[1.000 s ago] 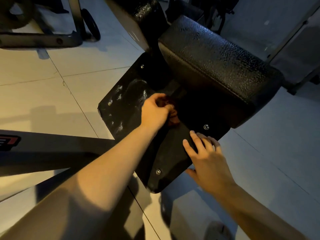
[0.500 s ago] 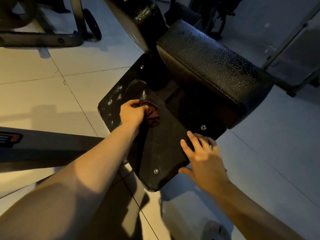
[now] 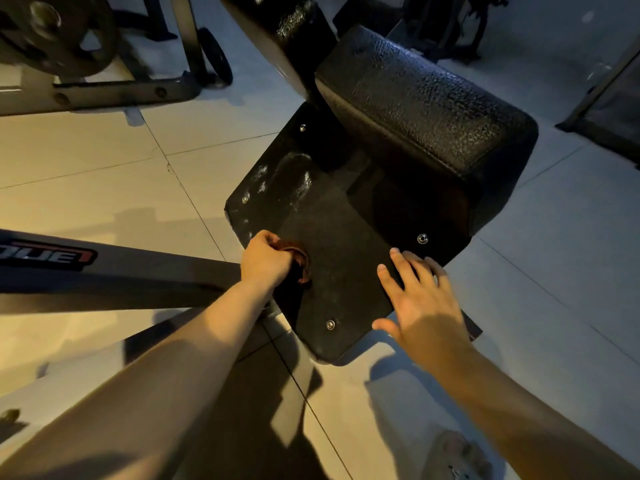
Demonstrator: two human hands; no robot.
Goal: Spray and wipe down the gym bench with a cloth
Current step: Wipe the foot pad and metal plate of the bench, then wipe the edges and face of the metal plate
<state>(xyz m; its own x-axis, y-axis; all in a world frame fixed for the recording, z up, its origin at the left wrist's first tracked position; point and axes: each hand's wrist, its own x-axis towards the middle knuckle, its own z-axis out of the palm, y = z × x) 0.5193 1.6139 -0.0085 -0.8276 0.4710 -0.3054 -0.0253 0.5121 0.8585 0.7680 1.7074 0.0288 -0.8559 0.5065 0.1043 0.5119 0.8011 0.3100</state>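
A black flat plate of the gym bench point(image 3: 346, 258) lies low in the middle of the view, with metal studs at its corners and whitish wet streaks at its far left. Above it sits the bench's thick black textured pad point(image 3: 426, 98). My left hand point(image 3: 265, 259) grips a bunched dark reddish cloth point(image 3: 300, 263) against the plate's left edge. My right hand point(image 3: 420, 299) lies flat with spread fingers on the plate's near right corner. No spray bottle is in view.
Pale floor tiles point(image 3: 104, 174) surround the bench. A dark frame bar with a red logo point(image 3: 86, 268) runs in from the left. Another machine's frame with a weight plate point(image 3: 59, 36) and a small wheel point(image 3: 216, 58) stands at the far left. A foot point(image 3: 457, 455) shows at the bottom.
My left hand has dragged the cloth from the plate's middle toward me and to its left edge. My right hand has stayed pressed on the near right corner.
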